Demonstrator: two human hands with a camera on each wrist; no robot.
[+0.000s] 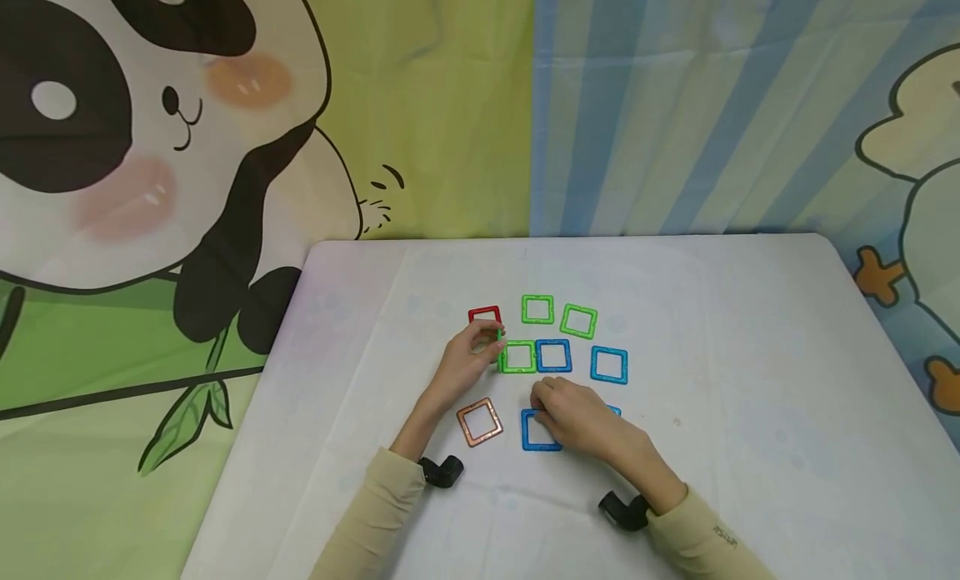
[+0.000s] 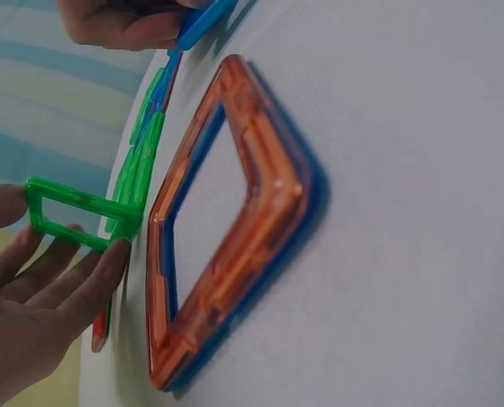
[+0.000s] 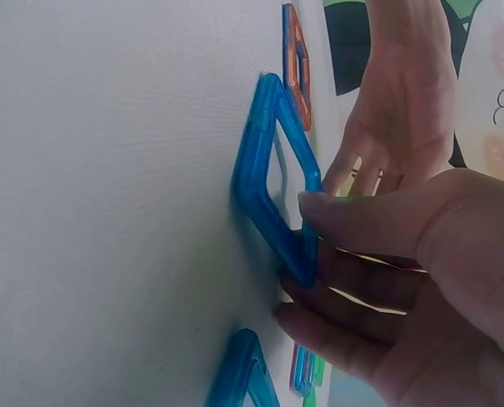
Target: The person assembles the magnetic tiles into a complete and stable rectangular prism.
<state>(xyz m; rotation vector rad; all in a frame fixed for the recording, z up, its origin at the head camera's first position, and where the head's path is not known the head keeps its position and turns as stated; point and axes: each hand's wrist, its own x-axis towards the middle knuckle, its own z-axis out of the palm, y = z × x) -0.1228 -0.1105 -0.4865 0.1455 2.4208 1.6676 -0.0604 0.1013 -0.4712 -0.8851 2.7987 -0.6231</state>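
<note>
My left hand holds a green square magnetic tile on edge, fingers and thumb at its sides. The tile stands up at the left edge of a flat green tile, which lies against a blue tile. Nearer the front, my right hand pinches one side of a blue square tile between thumb and fingers, tilted up off the table in the right wrist view. Another blue tile lies beside it, mostly hidden by the right hand in the head view.
On the white table a copper-orange tile, with blue showing beneath its rim, lies between the forearms. A red tile sits behind the left hand. Two green tiles lie farther back, and a blue tile at the right.
</note>
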